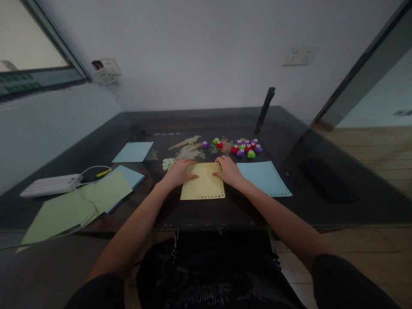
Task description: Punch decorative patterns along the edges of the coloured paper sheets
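Note:
A yellow paper sheet with punched holes along its edges lies on the dark table in front of me. My left hand rests flat on its upper left corner. My right hand rests flat on its upper right corner. Both hands press on the sheet with fingers extended; neither grips anything. Just beyond the hands lies a cluster of small red, green and purple paper punches.
A light blue punched sheet lies right of the yellow one. Green paper and blue sheets lie at the left, beside a white power strip with cables. A pile of paper bits sits near my left hand. A dark stand rises behind.

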Tool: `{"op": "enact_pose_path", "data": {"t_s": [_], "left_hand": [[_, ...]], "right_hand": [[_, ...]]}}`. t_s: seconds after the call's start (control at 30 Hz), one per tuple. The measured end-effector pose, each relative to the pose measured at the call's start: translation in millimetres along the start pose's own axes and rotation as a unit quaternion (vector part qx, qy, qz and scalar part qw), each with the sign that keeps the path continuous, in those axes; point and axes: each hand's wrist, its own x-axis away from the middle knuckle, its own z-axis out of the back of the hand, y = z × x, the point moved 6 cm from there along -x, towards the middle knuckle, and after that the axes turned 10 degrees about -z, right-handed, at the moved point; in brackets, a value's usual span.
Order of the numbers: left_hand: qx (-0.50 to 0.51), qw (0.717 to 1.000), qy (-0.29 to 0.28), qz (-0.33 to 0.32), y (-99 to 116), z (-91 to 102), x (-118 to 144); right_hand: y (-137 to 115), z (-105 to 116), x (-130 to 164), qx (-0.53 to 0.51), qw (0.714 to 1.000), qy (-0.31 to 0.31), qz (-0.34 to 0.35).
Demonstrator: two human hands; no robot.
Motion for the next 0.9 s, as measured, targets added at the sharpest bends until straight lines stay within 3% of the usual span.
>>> {"op": "enact_pose_path", "data": {"t_s": [0.23, 0.37, 0.47, 0.63, 0.77, 0.9], "left_hand": [[0.011, 1.0, 0.015, -0.004, 1.4, 1.4, 0.4], [0.034, 0.998, 0.054, -0.006, 1.4, 8.7, -0.1], [0.08, 0.99, 0.118, 0.004, -1.1, 18.8, 0.0], [0.232, 0.946, 0.209, 0.086, -17.1, 22.7, 0.8], [0.377, 0.901, 0.172, 0.126, -21.6, 8.0, -1.8], [0.418, 0.895, 0.077, 0.132, -9.0, -4.0, 0.1]], "right_hand": [[6.8, -2.0, -2.3, -0.013, 0.999, -0.02, -0.024], [10.5, 2.9, -1.6, -0.126, 0.99, -0.032, -0.045], [15.2, 4.7, -2.7, -0.259, 0.963, -0.048, -0.056], [22.7, 4.3, -5.8, -0.462, 0.878, -0.092, -0.083], [30.7, 11.1, -8.2, -0.528, 0.839, -0.075, -0.11], [40.5, 19.9, -11.4, -0.545, 0.829, -0.045, -0.116]]}}
